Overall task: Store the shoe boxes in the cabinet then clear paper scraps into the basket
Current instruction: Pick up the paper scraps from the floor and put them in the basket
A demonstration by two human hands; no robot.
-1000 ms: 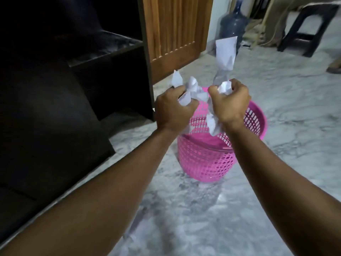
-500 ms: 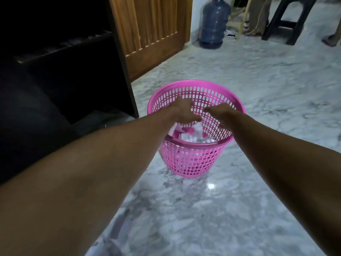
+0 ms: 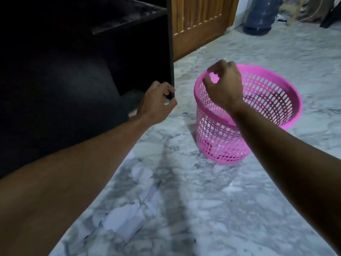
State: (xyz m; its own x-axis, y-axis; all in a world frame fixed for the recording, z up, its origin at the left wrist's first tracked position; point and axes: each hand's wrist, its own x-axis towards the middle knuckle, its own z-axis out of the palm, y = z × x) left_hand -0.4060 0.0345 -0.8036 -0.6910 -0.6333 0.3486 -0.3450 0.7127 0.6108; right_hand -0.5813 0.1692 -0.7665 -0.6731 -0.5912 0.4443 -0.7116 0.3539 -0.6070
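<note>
A pink mesh basket stands on the marble floor at right. My right hand hovers over its near-left rim with the fingers loosely curled and nothing in them. My left hand is by the lower front corner of the dark cabinet, fingers half curled, holding nothing that I can see. White paper scraps lie on the floor near me, between my forearms. The cabinet's inside is too dark to show any shoe boxes.
A wooden door stands behind the cabinet. A blue water jug and furniture legs are at the far right. Marble floor stretches around the basket.
Both hands held crumpled paper, dipped into the basket and came out without it. My left hand has swung left to the cabinet corner. The view has shifted down and left.
</note>
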